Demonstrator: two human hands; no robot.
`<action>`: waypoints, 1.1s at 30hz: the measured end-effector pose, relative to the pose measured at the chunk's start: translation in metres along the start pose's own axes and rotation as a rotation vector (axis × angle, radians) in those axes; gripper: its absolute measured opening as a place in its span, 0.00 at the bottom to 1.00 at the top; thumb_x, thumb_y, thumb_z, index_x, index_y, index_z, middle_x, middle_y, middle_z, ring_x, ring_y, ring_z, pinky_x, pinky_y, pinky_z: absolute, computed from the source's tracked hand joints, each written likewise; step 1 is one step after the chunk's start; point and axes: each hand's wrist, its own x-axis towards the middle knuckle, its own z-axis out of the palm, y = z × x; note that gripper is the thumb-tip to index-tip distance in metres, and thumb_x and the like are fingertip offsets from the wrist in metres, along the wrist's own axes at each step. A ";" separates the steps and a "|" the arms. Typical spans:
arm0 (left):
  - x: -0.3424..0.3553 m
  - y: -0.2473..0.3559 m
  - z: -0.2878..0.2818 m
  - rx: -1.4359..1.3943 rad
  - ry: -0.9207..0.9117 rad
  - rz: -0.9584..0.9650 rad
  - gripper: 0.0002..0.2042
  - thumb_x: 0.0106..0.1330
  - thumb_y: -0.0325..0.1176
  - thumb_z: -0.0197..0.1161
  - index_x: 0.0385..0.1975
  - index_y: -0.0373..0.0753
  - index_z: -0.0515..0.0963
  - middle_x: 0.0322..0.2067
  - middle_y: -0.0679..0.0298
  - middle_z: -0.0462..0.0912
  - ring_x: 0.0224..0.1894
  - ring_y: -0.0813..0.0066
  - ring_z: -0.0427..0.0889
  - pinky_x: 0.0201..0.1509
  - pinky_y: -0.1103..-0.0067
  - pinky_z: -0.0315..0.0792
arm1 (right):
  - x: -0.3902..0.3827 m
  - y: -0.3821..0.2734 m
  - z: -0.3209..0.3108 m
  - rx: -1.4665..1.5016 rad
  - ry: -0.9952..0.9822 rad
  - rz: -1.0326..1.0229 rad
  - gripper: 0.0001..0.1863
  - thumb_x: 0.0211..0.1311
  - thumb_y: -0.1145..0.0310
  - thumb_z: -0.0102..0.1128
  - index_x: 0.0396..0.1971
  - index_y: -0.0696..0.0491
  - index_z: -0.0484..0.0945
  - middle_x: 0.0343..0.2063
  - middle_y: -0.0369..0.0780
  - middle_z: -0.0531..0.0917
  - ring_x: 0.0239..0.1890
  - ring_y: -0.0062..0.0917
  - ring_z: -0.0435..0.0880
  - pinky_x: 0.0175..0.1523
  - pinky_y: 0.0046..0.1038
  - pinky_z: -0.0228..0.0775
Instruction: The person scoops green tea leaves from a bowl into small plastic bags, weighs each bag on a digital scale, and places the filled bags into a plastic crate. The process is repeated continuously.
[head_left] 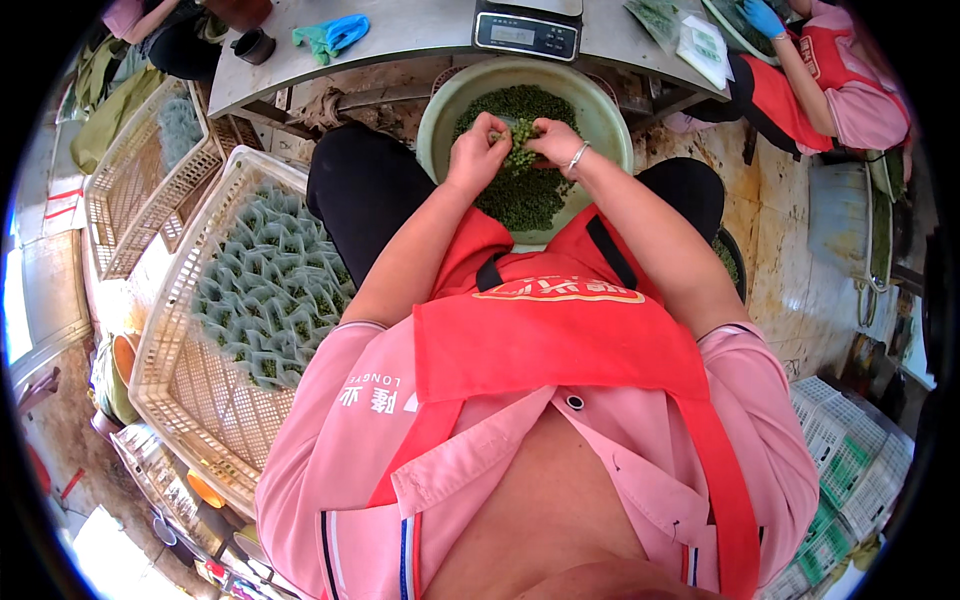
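My left hand (479,150) and my right hand (554,147) are both closed on a cluster of small green berries (519,141). They meet over a pale green basin (437,134), which holds many more loose green berries (520,205) and sits between my knees at the foot of a steel table. The right wrist wears a silvery bangle. To my left, a large beige plastic crate (180,420) holds many pale mesh bags (260,270) with green contents.
A steel table (410,30) carries a scale (525,35), blue gloves (345,32) and a dark cup (254,46). Co-workers sit at upper left (150,20) and upper right (830,90). Another crate (125,205) stands left; stacked white crates (850,480) lie at lower right.
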 end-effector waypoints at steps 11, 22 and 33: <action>0.008 -0.021 0.003 -0.382 0.070 -0.149 0.05 0.59 0.29 0.56 0.32 0.35 0.69 0.16 0.65 0.77 0.18 0.80 0.76 0.22 0.82 0.67 | -0.037 -0.050 -0.007 0.237 -0.067 0.105 0.17 0.48 0.63 0.65 0.33 0.60 0.75 0.33 0.44 0.81 0.32 0.25 0.83 0.38 0.28 0.75; 0.002 -0.010 0.002 -0.465 0.034 -0.151 0.06 0.63 0.30 0.55 0.34 0.35 0.69 0.20 0.66 0.75 0.18 0.83 0.75 0.20 0.86 0.64 | -0.070 -0.070 0.010 -0.604 0.214 -0.756 0.10 0.48 0.71 0.58 0.33 0.53 0.79 0.33 0.41 0.79 0.34 0.36 0.79 0.41 0.33 0.72; -0.003 0.003 -0.011 -0.537 -0.196 -0.112 0.06 0.62 0.32 0.57 0.32 0.38 0.70 0.16 0.69 0.75 0.15 0.87 0.71 0.16 0.87 0.58 | -0.092 -0.055 0.001 -0.915 -0.044 -0.579 0.23 0.46 0.65 0.55 0.48 0.45 0.73 0.41 0.39 0.80 0.41 0.37 0.79 0.45 0.37 0.72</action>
